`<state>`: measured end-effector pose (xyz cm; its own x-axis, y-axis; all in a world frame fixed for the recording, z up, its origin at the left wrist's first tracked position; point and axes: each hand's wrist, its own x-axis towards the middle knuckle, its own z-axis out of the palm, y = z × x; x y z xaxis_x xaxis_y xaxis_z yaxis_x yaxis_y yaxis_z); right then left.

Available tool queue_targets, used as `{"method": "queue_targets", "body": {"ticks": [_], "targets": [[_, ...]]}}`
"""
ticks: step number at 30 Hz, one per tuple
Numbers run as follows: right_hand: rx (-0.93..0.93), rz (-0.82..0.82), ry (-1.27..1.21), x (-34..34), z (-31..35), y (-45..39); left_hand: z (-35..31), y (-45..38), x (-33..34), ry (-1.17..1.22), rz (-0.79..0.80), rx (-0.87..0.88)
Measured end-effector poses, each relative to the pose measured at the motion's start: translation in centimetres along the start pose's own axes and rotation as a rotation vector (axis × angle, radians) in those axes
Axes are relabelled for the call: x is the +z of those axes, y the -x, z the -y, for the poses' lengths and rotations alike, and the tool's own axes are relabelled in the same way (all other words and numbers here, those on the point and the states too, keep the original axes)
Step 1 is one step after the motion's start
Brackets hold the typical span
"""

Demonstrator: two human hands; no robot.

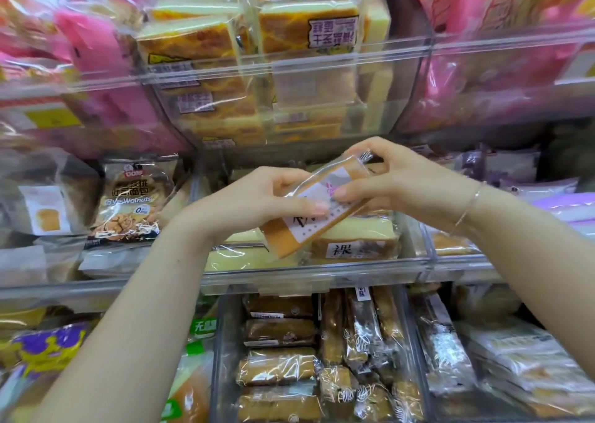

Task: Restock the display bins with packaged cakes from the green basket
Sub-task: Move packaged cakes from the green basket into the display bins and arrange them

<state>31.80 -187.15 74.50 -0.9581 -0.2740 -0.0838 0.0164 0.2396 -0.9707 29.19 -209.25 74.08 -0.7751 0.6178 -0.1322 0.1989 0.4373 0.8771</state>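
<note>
Left hand: the left hand (pixel 257 197) is gripping the lower-left end of the packaged cake (pixel 317 205), thumb pressing on the white label, fingers curling over the far edge.
Right hand: the right hand (pixel 399 184) is pinching the upper-right end of the same packet, thumb lying on the label, fingertips closing over the wrapper's corner; a thin bracelet (pixel 467 208) is hanging at the wrist.
Packaged cake: it is being held tilted, its long axis running from about 7 o'clock up to 1 o'clock, near the centre of the view, just above the middle bin (pixel 315 274).
Middle bin: similar pale cakes (pixel 354 239) are lying inside, directly under the held packet at 6 o'clock from it; whether they are touching it cannot be told.
Upper bin: the upper bin (pixel 289 65), at 12 o'clock, is holding stacked yellow cake slices.
Lower bin: the lower bin (pixel 225 342), at 6 o'clock, is holding brown wrapped bars.
Neighbours: a walnut bread bag (pixel 128 203) is sitting at 9 o'clock from the hands; pink packets (pixel 96 42) are filling the 10 and 2 o'clock corners.
Green basket: out of view.
</note>
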Motion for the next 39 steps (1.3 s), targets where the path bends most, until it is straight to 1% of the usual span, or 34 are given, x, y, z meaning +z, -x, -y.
{"method": "queue_targets", "body": {"ticks": [3, 5, 6, 7, 9, 10, 11, 13, 14, 16, 20, 23, 26, 30, 33, 36, 39], "targets": [[-0.029, -0.031, -0.218, -0.7, -0.3, 0.5, 0.3, -0.1, 0.5, 0.14, 0.003, -0.016], [-0.021, -0.064, -0.271, -1.3, -0.8, 1.0, 0.7, -0.1, 0.3, 0.163, -0.042, -0.016], [-0.018, -0.09, -0.249, -1.5, -1.1, 1.3, 0.9, 0.0, 0.1, 0.14, -0.073, -0.018], [-0.021, -0.12, -0.19, -1.8, -1.2, 1.6, 1.2, 0.0, 0.0, 0.116, -0.111, -0.021], [-0.061, -0.182, 0.032, -2.6, -1.1, 2.3, 1.8, 0.0, -0.1, 0.017, -0.215, 0.006], [-0.087, -0.203, 0.151, -3.0, -0.8, 2.7, 2.1, -0.1, 0.0, -0.093, -0.257, 0.041], [-0.107, -0.209, 0.249, -3.2, -0.5, 3.1, 2.3, -0.4, 0.2, -0.219, -0.265, 0.07], [-0.124, -0.187, 0.366, -3.4, 0.1, 3.7, 2.5, -1.2, 1.1, -0.439, -0.215, 0.107], [-0.125, -0.169, 0.415, -3.3, 0.3, 3.9, 2.5, -1.7, 1.6, -0.513, -0.179, 0.123], [-0.125, -0.136, 0.491, -3.3, 0.6, 4.2, 2.5, -2.6, 2.2, -0.604, -0.105, 0.142], [-0.121, -0.107, 0.484, -3.7, 0.6, 4.2, 2.6, -3.9, 2.1, -0.756, 0.026, 0.135], [-0.127, -0.114, 0.506, -3.9, 0.5, 4.0, 2.6, -4.5, 1.8, -0.842, 0.021, 0.171], [-0.146, -0.169, 0.56, -4.4, 0.6, 3.8, 3.0, -5.2, 1.5, -0.821, -0.056, 0.192], [-0.107, -0.167, 0.76, -3.9, 0.0, 3.7, 3.7, -5.9, 1.3, -0.728, -0.102, 0.199], [-0.174, -0.164, 0.884, -2.0, -1.3, 3.5, 4.2, -5.8, 1.5, -0.642, -0.145, 0.192], [-0.214, -0.138, 0.877, -0.1, -3.1, 3.6, 4.5, -5.6, 1.7, -0.6, -0.177, 0.183], [-0.145, -0.116, 0.821, 0.2, -3.1, 3.7, 4.5, -5.6, 1.9, -0.611, -0.177, 0.178]]}}
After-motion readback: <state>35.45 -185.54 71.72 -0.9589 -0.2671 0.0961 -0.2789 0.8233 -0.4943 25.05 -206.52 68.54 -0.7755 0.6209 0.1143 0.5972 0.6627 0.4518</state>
